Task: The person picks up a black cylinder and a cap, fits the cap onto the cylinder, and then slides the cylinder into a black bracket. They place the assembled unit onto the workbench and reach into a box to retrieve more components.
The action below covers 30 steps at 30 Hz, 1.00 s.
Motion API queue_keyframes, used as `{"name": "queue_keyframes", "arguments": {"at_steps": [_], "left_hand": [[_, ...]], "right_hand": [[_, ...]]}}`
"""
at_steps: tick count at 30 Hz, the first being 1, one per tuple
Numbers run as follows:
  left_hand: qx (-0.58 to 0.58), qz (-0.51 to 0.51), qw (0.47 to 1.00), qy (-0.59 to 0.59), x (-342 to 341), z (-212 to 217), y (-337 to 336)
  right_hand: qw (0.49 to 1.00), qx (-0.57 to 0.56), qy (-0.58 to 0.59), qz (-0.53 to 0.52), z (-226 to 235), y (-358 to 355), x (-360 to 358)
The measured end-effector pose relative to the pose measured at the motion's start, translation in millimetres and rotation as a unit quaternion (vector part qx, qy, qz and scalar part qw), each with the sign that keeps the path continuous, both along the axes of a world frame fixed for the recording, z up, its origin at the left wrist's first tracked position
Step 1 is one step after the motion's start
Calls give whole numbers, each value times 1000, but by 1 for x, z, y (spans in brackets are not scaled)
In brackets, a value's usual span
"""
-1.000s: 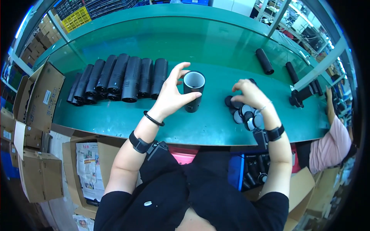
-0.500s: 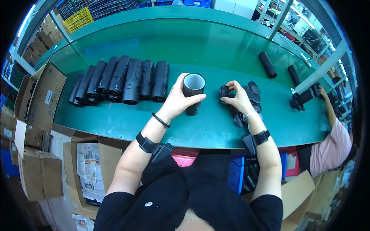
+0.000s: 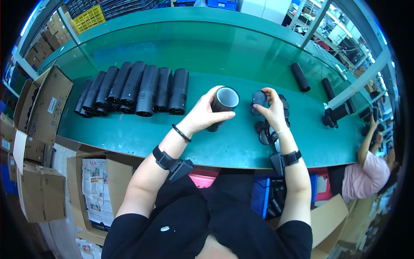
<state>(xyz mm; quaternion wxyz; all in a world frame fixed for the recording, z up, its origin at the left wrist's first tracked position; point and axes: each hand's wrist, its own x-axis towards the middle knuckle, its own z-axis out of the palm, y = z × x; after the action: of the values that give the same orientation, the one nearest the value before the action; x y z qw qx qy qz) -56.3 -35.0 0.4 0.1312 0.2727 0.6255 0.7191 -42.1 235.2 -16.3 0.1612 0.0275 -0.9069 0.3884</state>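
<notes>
A black cylindrical tube [image 3: 221,105] is gripped in my left hand [image 3: 205,113], its pale-lined open end tilted up toward me. My right hand [image 3: 273,110] pinches a round black cap [image 3: 259,97] between thumb and fingers, a short way right of the tube. Beneath and around that hand lies a loose heap of similar black caps [image 3: 264,137], partly hidden by the hand and wrist. To the left of my left hand, several black ribbed tubes [image 3: 148,90] lie stacked side by side on the green table [image 3: 142,136].
Single black tubes [image 3: 300,77] lie farther right, near another black fitting [image 3: 335,115]. An open carton [image 3: 51,103] stands at the table's left end. Below the edge are a newspaper-lined box [image 3: 92,185] and a blue bin [image 3: 260,196]. A co-worker in a pink shirt [image 3: 366,181] works at right.
My right hand has turned the cap so its flat round face shows, lifting it slightly. The tube in my left hand has shifted a little right and tilted. The co-worker's arms have moved.
</notes>
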Motion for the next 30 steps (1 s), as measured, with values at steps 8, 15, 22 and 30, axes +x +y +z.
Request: {"name": "queue_keyframes", "arguments": {"at_steps": [8, 15, 22, 30], "left_hand": [[-22, -137, 990, -19, 5, 6, 4], [-5, -163, 983, -87, 8, 14, -4], [-46, -54, 992, 104, 9, 7, 3], [-135, -40, 970, 199, 2, 12, 3]], "right_hand": [[929, -293, -34, 223, 31, -46, 30], [767, -528, -195, 308, 16, -36, 33], [865, -399, -57, 299, 31, -31, 25], [963, 38, 71, 259, 95, -50, 48]]}}
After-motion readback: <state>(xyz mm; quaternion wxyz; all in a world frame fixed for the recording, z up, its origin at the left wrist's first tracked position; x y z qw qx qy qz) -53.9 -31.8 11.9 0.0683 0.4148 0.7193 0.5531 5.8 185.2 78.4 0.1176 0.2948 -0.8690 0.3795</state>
